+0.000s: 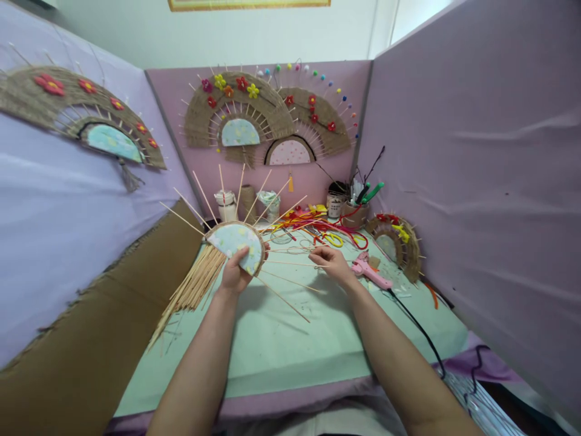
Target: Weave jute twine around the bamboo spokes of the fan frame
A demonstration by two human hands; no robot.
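Observation:
My left hand (pixel 236 272) grips a half-round fan base (pixel 233 237), thumb on its pale blue, flower-patterned front and fingers behind. Thin wooden sticks (pixel 278 262) fan out from its curved edge, up and to the right. My right hand (pixel 332 263) is closed in a pinch at the outer ends of the right-hand sticks. A thin strand of twine (pixel 295 249) loops close by. Whether the fingertips hold twine or a stick tip cannot be made out. Beneath the fan base, to the left, lies a bundle of loose sticks (pixel 193 281).
A pink glue gun (pixel 371 272) with a black cord lies right of my right hand. Behind are red cords (pixel 313 225), yellow-handled scissors (pixel 334 240), jars and a twine spool (pixel 247 203). Finished fans (pixel 238 97) hang on the partitions; a small fan (pixel 411 248) leans at right. Cardboard (pixel 131 303) stands left.

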